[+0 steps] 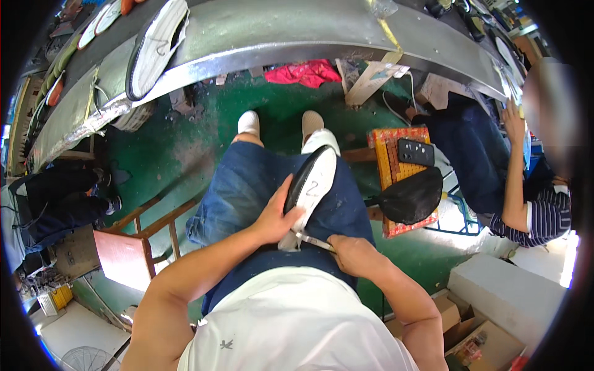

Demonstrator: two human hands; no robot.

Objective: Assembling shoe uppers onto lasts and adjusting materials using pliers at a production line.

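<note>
The right grip (360, 255) hides the rear end of the tool (317, 242); its tip is too small to tell clearly from the shoe (317, 187). The left grip (277, 216) covers part of that shoe's side. At two o'clock, blur hides the head of a co-worker (539, 217). The lower edge cuts off a fan (86, 358) between seven and eight.
</note>
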